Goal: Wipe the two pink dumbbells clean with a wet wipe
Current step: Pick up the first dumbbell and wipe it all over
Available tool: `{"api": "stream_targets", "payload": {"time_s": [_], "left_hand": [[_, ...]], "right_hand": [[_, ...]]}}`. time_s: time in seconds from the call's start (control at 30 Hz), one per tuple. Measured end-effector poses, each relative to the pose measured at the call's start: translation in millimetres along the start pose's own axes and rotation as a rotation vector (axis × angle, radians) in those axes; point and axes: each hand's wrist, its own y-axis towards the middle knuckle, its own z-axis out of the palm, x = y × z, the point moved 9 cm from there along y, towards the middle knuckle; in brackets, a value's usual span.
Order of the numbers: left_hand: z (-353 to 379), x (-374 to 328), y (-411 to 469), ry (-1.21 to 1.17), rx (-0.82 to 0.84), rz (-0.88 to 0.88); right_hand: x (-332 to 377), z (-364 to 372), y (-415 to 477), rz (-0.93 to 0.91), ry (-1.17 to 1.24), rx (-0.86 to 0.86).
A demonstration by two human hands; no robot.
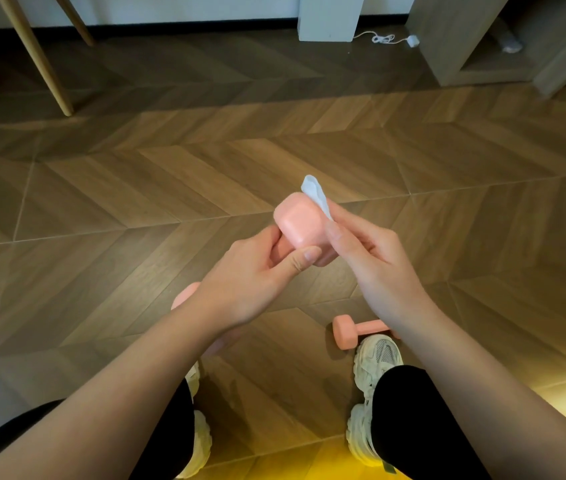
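We hold one pink dumbbell (300,225) up near the middle of the view, with one blocky head turned towards us. The other head (186,294) peeks out at 7 o'clock from under our left wrist. Our left hand (257,275) has a closed grip on it, fingers and thumb curled round the bar just below the upper head. Our right hand (371,258), at 3 o'clock from that head, pinches the wet wipe (316,195) between thumb and fingers. The wipe stands up at 1 o'clock and lies against the head's right edge. The second dumbbell (352,332) lies on the wooden floor (136,188) at 5 o'clock, just beside the toe of our right shoe (376,358), with neither hand on it. We judge that the wiping is under way on the held dumbbell's upper head. No dirt or wet sheen shows, so we cannot tell how much of it is clean. Its bar and lower head probably remain, and whether the one on the floor has had its turn we cannot tell.
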Motion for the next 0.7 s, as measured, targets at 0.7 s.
{"api": "stream_targets", "payload": {"time_s": [0.7], "left_hand": [[4.1,-3.1,0.1,0.053,0.062,0.047]], "right_hand": [[-10.6,-7.4,9.3,0.061,-0.017,-0.075]]}}
